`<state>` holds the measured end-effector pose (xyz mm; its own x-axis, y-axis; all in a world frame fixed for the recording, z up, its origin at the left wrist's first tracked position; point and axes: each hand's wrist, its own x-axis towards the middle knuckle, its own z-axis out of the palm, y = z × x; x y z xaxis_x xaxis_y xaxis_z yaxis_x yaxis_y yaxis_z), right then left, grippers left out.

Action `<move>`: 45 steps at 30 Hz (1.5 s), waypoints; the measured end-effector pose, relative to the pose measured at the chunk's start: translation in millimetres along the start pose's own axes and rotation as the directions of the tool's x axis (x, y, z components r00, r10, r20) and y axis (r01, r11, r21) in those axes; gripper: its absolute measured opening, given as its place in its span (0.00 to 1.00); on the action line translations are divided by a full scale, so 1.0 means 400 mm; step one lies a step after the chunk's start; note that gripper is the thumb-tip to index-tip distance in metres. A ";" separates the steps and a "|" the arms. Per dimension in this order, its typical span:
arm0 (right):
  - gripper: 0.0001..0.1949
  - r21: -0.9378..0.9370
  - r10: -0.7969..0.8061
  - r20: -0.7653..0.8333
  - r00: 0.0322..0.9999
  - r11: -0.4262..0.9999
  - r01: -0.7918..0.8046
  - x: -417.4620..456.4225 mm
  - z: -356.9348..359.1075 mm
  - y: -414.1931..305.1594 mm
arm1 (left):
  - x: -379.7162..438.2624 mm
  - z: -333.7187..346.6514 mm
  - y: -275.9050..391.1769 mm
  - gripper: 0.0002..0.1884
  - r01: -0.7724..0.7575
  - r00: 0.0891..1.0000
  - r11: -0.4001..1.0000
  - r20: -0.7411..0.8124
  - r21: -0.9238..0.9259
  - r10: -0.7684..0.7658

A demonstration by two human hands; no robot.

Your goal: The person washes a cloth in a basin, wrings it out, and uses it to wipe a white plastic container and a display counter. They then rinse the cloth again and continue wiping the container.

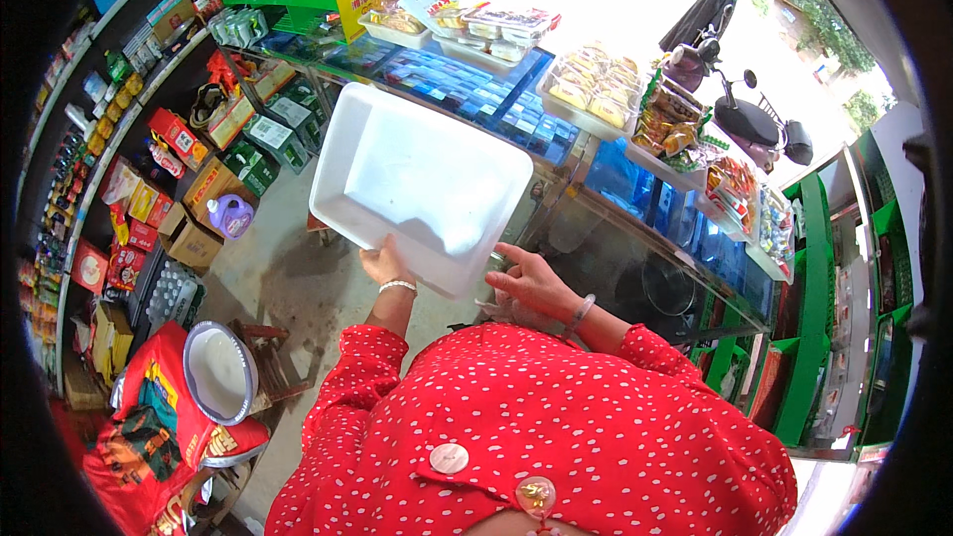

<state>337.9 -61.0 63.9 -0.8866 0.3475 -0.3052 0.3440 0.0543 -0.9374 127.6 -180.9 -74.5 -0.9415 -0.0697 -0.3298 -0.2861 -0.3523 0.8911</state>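
Observation:
My left hand (387,266) grips the near rim of a white plastic tray (417,179), its thumb over the edge. The tray is tilted towards me, and its inside holds nothing but a few specks and a shadow. Close to the tray's near right corner is my right hand (537,286), index finger and thumb apart. A crumpled pale cloth (510,309) shows under its palm, seemingly held by the curled lower fingers; part of it is hidden by the hand.
Beyond the tray runs a glass display counter (476,100) bearing trays of packaged snacks (592,85). Shelves of goods (112,112) line the left. A white basin (220,372) stands on a wooden stool (272,365) beside a red sack (149,432). A purple jug (231,216) is near cartons (190,234).

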 end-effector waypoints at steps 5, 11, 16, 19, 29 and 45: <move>0.23 0.142 0.021 -0.105 0.994 0.990 -0.006 0.051 -0.067 0.032 | -0.041 0.079 -0.023 0.19 -0.101 0.993 0.984 0.074 0.147 0.090; 0.17 0.172 0.091 -0.262 0.961 0.984 -0.047 0.139 -0.199 0.090 | -0.115 0.225 0.015 0.22 0.002 0.990 0.930 0.133 0.368 -0.055; 0.16 0.141 0.174 -0.288 0.942 0.980 -0.138 0.243 -0.334 0.126 | -0.135 0.357 0.040 0.23 0.011 0.966 0.904 0.229 0.428 -0.120; 0.16 0.235 0.177 -0.226 0.958 0.964 -0.123 0.278 -0.391 0.128 | -0.120 0.419 0.025 0.24 -0.009 0.967 0.896 0.230 0.444 -0.105; 0.15 0.324 0.306 -0.128 0.943 0.912 -0.252 0.374 -0.481 0.113 | -0.091 0.497 -0.022 0.23 0.104 0.927 0.883 0.278 0.458 -0.253; 0.15 0.454 0.248 -0.094 0.964 0.872 -0.180 0.514 -0.471 0.117 | -0.039 0.518 -0.025 0.27 0.031 0.889 0.883 0.391 0.469 -0.239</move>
<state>229.8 189.2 -11.0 -0.7406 0.4362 -0.5111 0.3196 -0.4405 -0.8389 108.3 17.0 -13.8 -0.8384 0.3869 -0.3838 -0.3650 0.1245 0.9227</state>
